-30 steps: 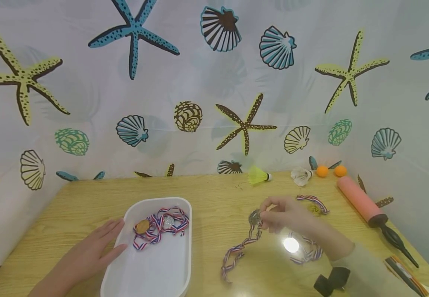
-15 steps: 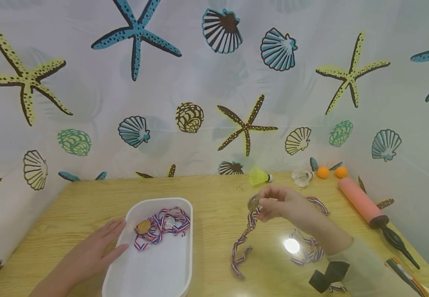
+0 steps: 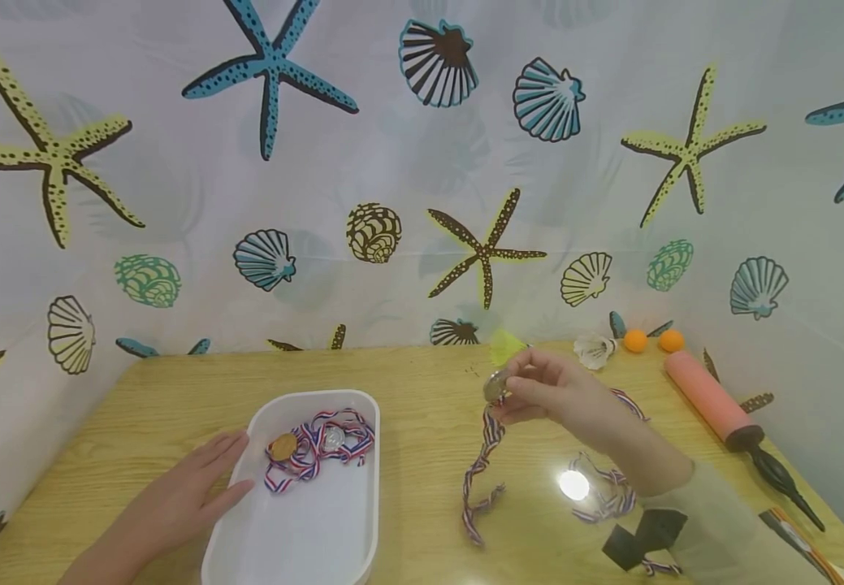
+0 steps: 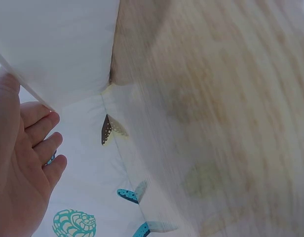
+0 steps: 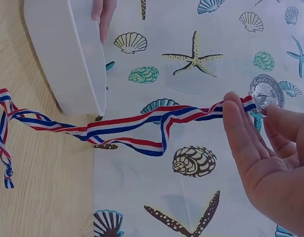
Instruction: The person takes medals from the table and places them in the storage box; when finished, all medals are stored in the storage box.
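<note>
Right of the tray (image 3: 297,536), your right hand (image 3: 556,398) pinches the medal (image 5: 267,92), likely slick; hold its edge, as the ribbon (image 5: 107,129) flops; your left hand (image 3: 180,496) lies uncurled at the tray

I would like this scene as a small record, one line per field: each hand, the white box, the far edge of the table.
Right hand: pinches a silver-coloured medal, its striped ribbon trailing
Left hand: at the left rim of the white box
White box: holds a gold-coloured medal and a second silver-coloured medal
Far table edge: yellow shuttlecock, white shuttlecock, two orange balls
</note>
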{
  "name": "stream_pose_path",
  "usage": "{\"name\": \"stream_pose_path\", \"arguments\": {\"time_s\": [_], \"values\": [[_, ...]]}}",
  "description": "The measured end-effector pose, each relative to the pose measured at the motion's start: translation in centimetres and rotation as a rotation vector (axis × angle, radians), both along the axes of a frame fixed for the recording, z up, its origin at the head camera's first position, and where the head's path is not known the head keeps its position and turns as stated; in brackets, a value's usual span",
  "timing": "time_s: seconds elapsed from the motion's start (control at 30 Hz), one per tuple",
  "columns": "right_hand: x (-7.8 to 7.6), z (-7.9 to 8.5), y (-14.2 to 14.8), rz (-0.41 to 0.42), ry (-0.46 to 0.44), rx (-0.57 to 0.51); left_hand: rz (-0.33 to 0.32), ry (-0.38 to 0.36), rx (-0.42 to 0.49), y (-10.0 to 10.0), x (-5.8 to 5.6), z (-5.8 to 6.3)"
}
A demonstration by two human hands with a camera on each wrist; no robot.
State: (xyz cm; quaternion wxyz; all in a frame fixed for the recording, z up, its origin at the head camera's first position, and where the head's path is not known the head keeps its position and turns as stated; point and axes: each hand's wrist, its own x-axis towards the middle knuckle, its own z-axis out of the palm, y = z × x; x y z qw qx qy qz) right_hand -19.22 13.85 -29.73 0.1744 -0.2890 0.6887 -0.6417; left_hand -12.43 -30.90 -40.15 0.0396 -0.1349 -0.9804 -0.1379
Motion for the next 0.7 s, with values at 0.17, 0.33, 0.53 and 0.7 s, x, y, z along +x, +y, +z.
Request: {"name": "stream_pose_path", "arguments": {"time_s": [0.17,0.33,0.53,0.7], "values": [[0.1,0.7,-0.3,-0.036,0.032,0.037,-0.004,-0.007,0.005,-0.1,-0.1,-0.1],[0.3,1.5,-0.7,-0.107,0.061,0.073,0.005,-0.029,0.005,0.0,-0.2,-0.1],[-0.1,2.0,-1.1,-0.155,0.048,0.036,0.019,-0.051,-0.002,0.1,-0.2,0.1],[-0.6,2.6,-1.6,-0.142,0.02,-0.048,0.014,-0.033,-0.006,0.1,-0.2,0.0]]}}
